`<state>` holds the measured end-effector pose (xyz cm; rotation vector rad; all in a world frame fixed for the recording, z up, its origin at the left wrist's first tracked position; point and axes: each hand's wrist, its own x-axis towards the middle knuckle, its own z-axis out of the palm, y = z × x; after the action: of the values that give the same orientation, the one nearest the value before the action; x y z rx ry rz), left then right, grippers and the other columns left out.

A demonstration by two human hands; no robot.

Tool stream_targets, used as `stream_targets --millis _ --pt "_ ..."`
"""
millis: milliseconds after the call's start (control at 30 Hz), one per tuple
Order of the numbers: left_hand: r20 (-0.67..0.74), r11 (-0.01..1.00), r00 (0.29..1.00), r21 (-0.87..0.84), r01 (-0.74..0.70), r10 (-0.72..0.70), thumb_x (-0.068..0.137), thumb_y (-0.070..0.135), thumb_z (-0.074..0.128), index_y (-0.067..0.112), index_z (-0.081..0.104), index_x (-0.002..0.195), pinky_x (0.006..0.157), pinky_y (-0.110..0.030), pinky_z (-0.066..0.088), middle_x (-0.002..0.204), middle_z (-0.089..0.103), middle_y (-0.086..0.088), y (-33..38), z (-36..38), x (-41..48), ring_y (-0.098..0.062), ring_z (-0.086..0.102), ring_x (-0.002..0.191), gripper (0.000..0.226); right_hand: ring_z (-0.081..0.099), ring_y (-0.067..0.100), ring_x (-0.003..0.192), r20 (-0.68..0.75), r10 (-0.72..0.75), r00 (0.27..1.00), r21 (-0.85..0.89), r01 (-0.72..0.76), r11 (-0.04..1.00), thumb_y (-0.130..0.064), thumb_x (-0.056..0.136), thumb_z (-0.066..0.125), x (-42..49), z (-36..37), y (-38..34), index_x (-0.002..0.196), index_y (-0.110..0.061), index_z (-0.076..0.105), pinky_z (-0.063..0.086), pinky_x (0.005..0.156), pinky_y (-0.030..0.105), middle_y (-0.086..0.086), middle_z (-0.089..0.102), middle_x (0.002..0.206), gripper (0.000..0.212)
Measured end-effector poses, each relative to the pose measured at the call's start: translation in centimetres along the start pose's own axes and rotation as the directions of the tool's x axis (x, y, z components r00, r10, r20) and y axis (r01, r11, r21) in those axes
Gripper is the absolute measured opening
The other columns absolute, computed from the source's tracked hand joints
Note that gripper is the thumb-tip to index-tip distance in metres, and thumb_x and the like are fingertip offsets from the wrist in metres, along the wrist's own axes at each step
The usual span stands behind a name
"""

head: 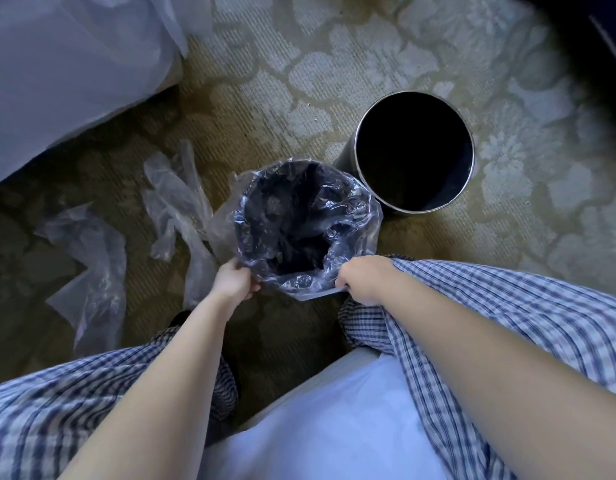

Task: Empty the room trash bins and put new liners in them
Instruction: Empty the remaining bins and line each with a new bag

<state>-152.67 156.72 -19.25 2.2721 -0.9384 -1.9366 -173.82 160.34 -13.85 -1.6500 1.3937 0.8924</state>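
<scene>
Two hands hold a clear liner [355,216] at the mouth of the nearer bin [289,223] on the carpet [334,64].
The left hand [235,280] and the right hand [363,280] each grip the liner's near edge, fingers curled into the plastic. The nearer bin is almost all hidden; only its dark inside shows. Just beyond it to the right stands a second bin [414,152], bare and black, its bottom too dark to make out. Crumpled clear bags [92,251] lie at the left, and a large pale bag [74,64] is cut off at the top corner.

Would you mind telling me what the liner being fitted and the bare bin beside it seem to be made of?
Liner: thin clear plastic film, glossy, crinkled, see-through. Bare bin: probably metal, dark with a shiny silvery rim; painted plastic cannot be ruled out.
</scene>
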Motion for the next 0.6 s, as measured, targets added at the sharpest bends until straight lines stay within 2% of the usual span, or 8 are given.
stream_targets --millis 67,133,200,267,333,400,500,600 --pt "0.037 0.974 0.994 -0.202 0.105 -0.099 0.101 0.01 0.036 0.005 0.047 0.132 0.064 -0.028 0.048 0.072 0.053 -0.004 0.1 0.0 0.2 -0.014 0.05 0.06 0.034 0.055 0.031 0.107 0.012 0.031 0.999 -0.031 -0.03 0.999 -0.001 0.089 0.042 0.2 0.2 -0.1 0.12 -0.018 0.058 0.037 0.071 0.033 0.007 0.058 0.112 0.038" --pt "0.054 0.932 0.989 -0.33 0.148 -0.138 0.101 0.009 0.036 0.003 0.045 0.133 0.065 -0.029 0.049 0.071 0.05 -0.005 -0.1 -0.1 0.3 -0.014 0.049 0.06 0.033 0.054 0.033 0.096 0.01 0.056 0.998 0.048 -0.057 0.997 -0.001 0.088 0.041 0.3 0.8 0.0 0.094 -0.008 0.057 0.038 0.068 0.033 0.008 0.054 0.09 0.019" --pt "0.054 0.904 0.986 -0.395 0.165 -0.157 0.101 0.01 0.035 0.004 0.047 0.13 0.069 -0.03 0.052 0.089 0.06 -0.01 0.0 0.0 0.0 -0.017 0.058 0.075 0.032 0.055 0.031 0.09 0.022 0.098 0.995 0.292 -0.1 0.951 -0.001 0.09 0.041 0.4 1.7 0.3 0.079 -0.007 0.056 0.042 0.067 0.032 0.008 0.054 0.082 0.019" --pt "0.066 0.882 0.984 -0.438 0.175 -0.163 0.102 0.012 0.031 0.005 0.047 0.132 0.086 -0.036 0.051 0.12 0.059 -0.014 0.1 -0.1 -0.1 -0.025 0.059 0.106 0.034 0.057 0.03 0.089 0.071 0.164 0.984 0.56 -0.175 0.81 -0.003 0.093 0.042 0.9 2.7 0.8 0.09 -0.001 0.062 0.044 0.071 0.032 0.015 0.061 0.094 0.02" --pt "0.103 0.827 0.982 -0.529 0.189 -0.159 0.103 0.018 0.029 0.005 0.043 0.134 0.103 -0.044 0.04 0.133 0.051 -0.015 0.3 -0.2 -0.5 -0.031 0.049 0.124 0.036 0.058 0.032 0.089 0.119 0.255 0.96 0.79 -0.247 0.561 -0.004 0.093 0.041 1.5 3.5 1.0 0.094 0.002 0.061 0.045 0.072 0.035 0.02 0.06 0.098 0.02" --pt "0.127 0.792 0.984 -0.584 0.179 -0.129 0.103 0.032 0.026 0.009 0.038 0.138 0.109 -0.05 0.032 0.139 0.047 -0.014 0.7 -0.3 -0.5 -0.033 0.044 0.129 0.043 0.057 0.033 0.112 0.214 0.348 0.913 0.959 -0.264 0.104 -0.004 0.095 0.041 2.0 3.7 1.0 0.116 0.002 0.056 0.047 0.085 0.037 0.021 0.058 0.119 0.026" --pt "0.173 0.805 0.981 -0.569 0.168 -0.082 0.1 0.051 0.018 0.021 0.03 0.146 0.111 -0.058 0.024 0.147 0.039 -0.01 0.9 -0.3 0.0 -0.035 0.036 0.135 0.056 0.053 0.025 0.117 0.303 0.265 0.915 0.844 -0.129 -0.521 -0.016 0.098 0.037 2.4 3.7 0.9 0.118 -0.007 0.053 0.039 0.1 0.038 0.012 0.058 0.125 0.027" --pt "0.207 0.8 0.976 -0.575 0.172 -0.062 0.096 0.06 0.016 0.027 0.028 0.147 0.111 -0.061 0.022 0.148 0.039 -0.008 1.1 -0.1 1.3 -0.035 0.036 0.135 0.062 0.054 0.021 0.111 0.302 0.224 0.927 0.762 -0.094 -0.641 -0.045 0.095 0.034 3.3 3.9 1.2 0.122 -0.014 0.055 0.036 0.095 0.04 0.008 0.062 0.121 0.047"
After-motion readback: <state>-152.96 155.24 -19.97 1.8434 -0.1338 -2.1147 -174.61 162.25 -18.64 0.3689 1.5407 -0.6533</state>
